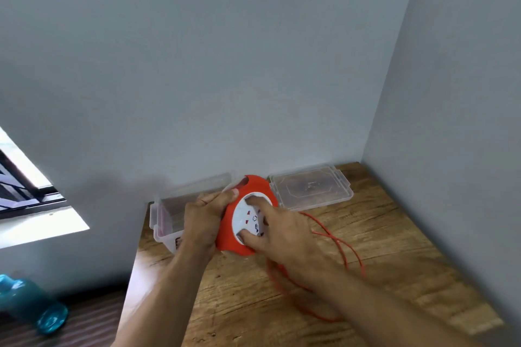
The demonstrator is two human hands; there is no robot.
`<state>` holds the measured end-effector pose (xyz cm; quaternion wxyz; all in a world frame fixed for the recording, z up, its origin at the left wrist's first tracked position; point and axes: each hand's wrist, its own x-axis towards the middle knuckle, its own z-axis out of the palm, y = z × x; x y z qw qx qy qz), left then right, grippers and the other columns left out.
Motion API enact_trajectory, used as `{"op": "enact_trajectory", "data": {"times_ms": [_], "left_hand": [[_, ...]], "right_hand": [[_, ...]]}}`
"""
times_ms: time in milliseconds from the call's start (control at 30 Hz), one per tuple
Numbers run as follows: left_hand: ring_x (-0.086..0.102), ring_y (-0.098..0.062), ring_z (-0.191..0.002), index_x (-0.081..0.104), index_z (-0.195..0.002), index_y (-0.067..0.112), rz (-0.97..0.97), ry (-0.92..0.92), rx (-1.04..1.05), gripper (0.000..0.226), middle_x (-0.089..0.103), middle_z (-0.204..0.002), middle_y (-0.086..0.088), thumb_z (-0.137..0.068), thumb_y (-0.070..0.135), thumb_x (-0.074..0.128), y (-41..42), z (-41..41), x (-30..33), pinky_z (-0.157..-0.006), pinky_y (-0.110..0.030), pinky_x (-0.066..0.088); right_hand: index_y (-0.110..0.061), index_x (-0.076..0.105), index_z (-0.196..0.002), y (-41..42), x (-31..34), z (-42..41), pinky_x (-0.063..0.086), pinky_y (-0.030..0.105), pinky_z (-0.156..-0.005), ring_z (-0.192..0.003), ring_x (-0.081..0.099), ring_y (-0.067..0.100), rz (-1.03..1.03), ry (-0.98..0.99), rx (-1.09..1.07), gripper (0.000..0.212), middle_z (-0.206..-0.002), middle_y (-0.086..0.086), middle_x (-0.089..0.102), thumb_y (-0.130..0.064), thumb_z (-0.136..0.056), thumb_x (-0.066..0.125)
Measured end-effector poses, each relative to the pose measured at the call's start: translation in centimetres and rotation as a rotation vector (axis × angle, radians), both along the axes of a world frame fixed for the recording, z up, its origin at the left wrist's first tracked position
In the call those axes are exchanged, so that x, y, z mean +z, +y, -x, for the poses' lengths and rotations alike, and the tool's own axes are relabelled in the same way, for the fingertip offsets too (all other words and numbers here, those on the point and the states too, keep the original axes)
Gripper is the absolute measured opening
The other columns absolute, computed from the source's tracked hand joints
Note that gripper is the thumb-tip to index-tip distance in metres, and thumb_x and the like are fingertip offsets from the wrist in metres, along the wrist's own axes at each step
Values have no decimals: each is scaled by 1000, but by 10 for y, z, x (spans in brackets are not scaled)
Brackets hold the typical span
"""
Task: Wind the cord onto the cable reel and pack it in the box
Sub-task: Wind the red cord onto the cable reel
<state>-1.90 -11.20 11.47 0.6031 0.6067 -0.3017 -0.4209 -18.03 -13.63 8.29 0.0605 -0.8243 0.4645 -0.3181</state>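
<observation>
A red cable reel [255, 184] with a white socket face is held tilted above the wooden table [380, 248]. My left hand [204, 220] grips its left rim. My right hand [277, 229] lies on the white face, with fingertips pressed into the recesses of the inner disc. The loose orange cord [348, 251] lies in loops on the table under and to the right of my right forearm. A clear plastic box [166, 218] stands behind my left hand, partly hidden by it.
The box's clear lid [310, 187] lies flat at the back right, near the wall corner. Walls close off the table at the back and right. A teal bottle [31, 304] lies on the floor at lower left, below a window.
</observation>
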Motion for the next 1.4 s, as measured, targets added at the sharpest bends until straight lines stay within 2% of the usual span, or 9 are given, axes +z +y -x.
{"op": "enact_trajectory", "data": {"times_ms": [100, 200, 300, 400, 567, 667, 933, 1133, 1400], "left_hand": [[78, -33, -85, 84, -67, 23, 42, -75, -2, 6, 71, -99, -13, -72, 26, 87, 1, 8, -4, -73, -51, 66], [75, -49, -88, 84, -79, 10, 41, -42, 8, 16, 72, -105, -31, -74, 25, 86, 3, 6, -9, -77, -61, 63], [73, -45, -81, 82, -83, 5, 2, 147, 32, 11, 75, -97, -33, -80, 15, 81, 3, -1, -10, -70, -52, 62], [77, -38, -75, 82, -102, 3, -74, 264, -87, 22, 81, -96, -25, -85, 16, 75, 3, -1, -2, -61, -45, 64], [67, -40, -95, 80, -115, 5, -145, 252, -163, 30, 72, -119, -35, -87, 12, 72, -1, 0, 12, -92, -60, 57], [69, -42, -98, 78, -116, 1, -153, 271, -130, 31, 74, -117, -32, -87, 9, 73, 0, 0, 14, -89, -57, 59], [77, -29, -61, 80, -88, 4, -140, 250, -15, 9, 81, -91, -22, -81, 10, 80, 6, -4, 0, -52, -39, 64], [80, -34, -67, 84, -85, 9, -127, 224, -30, 11, 83, -86, -17, -79, 18, 84, 6, -2, -8, -54, -41, 63], [76, -17, -63, 87, -70, 26, 71, 61, -85, 24, 79, -67, 7, -83, 7, 78, 15, 18, -9, -54, -29, 61]], "right_hand": [[-42, 46, -122, 21, -5, -20, 59, 36, -75, -88, 68, 10, -540, -570, -152, 64, -97, -11, 69, -69, -67, 65], [-32, 52, -120, 21, -4, -17, 56, 29, -53, -62, 70, 12, -793, -826, -105, 52, -95, -5, 73, -57, -80, 71], [-38, 48, -127, 15, 2, 15, 54, 29, -59, -68, 68, 11, -317, -310, 4, 37, -91, -9, 72, -45, -92, 60], [-42, 43, -140, 2, 7, 46, 57, 39, -59, -83, 69, 25, 177, 350, 372, 55, -137, 3, 54, -24, -92, 63], [-40, 47, -142, -18, 22, 48, 39, 26, -37, -54, 60, 22, 335, 646, 556, 45, -138, 17, 52, -38, -98, 55], [-40, 28, -147, -18, 17, 35, 38, 27, -37, -53, 63, 25, 240, 666, 453, 56, -135, 17, 49, -59, -97, 45], [-52, 5, -149, -13, 23, 26, 38, 28, -47, -70, 66, 27, 138, 658, 339, 62, -144, 16, 46, -58, -99, 41], [-44, 10, -153, 7, 11, 18, 54, 45, -64, -86, 67, 39, 57, 557, 259, 65, -140, 21, 46, -41, -100, 49], [-44, 35, -137, 22, -8, 5, 55, 35, -74, -89, 68, 23, -323, -115, -51, 68, -107, 1, 71, -58, -75, 60]]}}
